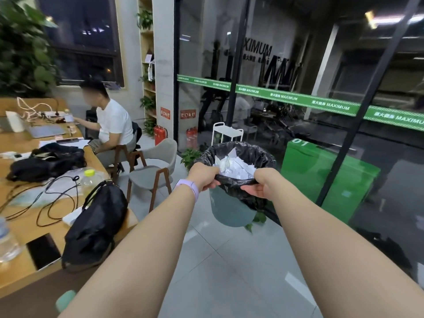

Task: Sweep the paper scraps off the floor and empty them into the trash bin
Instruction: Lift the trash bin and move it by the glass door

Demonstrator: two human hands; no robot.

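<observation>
Both arms are stretched out in front, and the bin (229, 210) hangs between the hands, held up clear of the floor (229, 267). It's a teal bin with a black liner (243, 154) folded over the rim. The left hand (203, 176) has its fingers curled over the near edge of the rim, pinching liner and rim together; there's a lilac band (189, 188) on that wrist. The right hand (260, 183) grips the same near edge just beside it, thumb on top and fingers tucked under the bunched plastic. Neither hand is loose; both are clamped on the bin.

The scraps (236, 167) are inside, a crumpled white heap that reaches close to the rim. I can't see any paper on the tiles around here.

Behind the bin is a glass wall (298, 65) with a green stripe, and a green box (325, 177) stands on the floor to its right. A grey chair (153, 168) sits to the left of the bin, pulled in near the long wooden table (23, 228). On that table lie a black bag (96, 221), cables and a bottle (88, 180). A person in a white shirt (112, 127) sits at the far end
</observation>
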